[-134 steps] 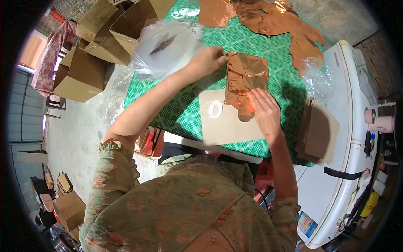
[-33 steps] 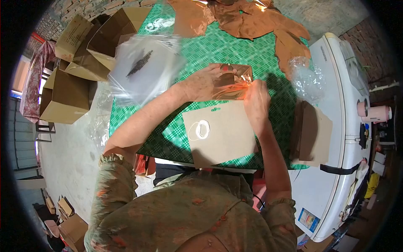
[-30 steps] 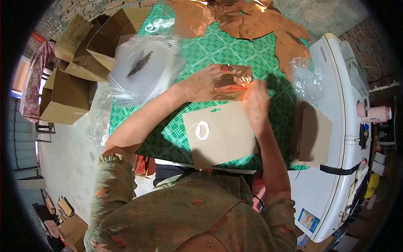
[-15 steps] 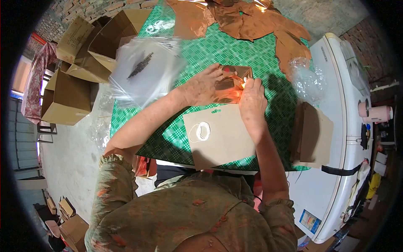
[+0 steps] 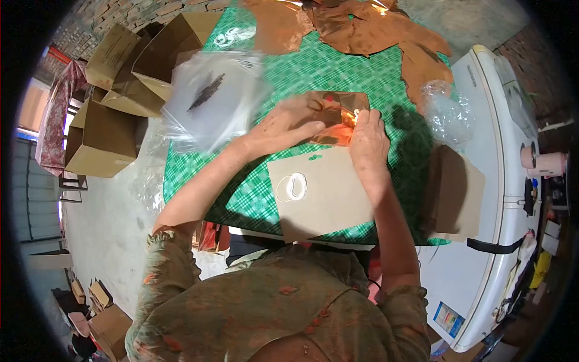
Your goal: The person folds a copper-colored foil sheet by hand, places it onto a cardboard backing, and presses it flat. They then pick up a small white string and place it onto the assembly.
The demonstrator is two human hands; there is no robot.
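A small shiny copper-coloured foil piece [image 5: 341, 101] lies on the green checked tablecloth in front of me, creased and catching the light. My left hand [image 5: 282, 128] is at its left side, slightly blurred, with fingers stretched out and the thumb apart over the foil. At the right edge, my right hand [image 5: 370, 143] has its fingers bent together, pinching the foil. Just nearer to me is a flat beige card [image 5: 332, 199] with a slot cut near its top edge. A white loop of cord [image 5: 294, 186] rests on that card.
Clear plastic bags [image 5: 211, 123] are stacked at the left. Large copper foil sheets [image 5: 356, 33] cover the far edge, with crumpled clear plastic [image 5: 446, 114] at the right. More cards [image 5: 461, 193] stand near a white fridge [image 5: 482, 151]. Open cardboard boxes [image 5: 105, 145] are beyond the table's left side.
My left hand has drawn back slightly to the left, and its thumb now shows apart from the fingers. The right hand stays at the foil's right edge. The whole view has shifted slightly.
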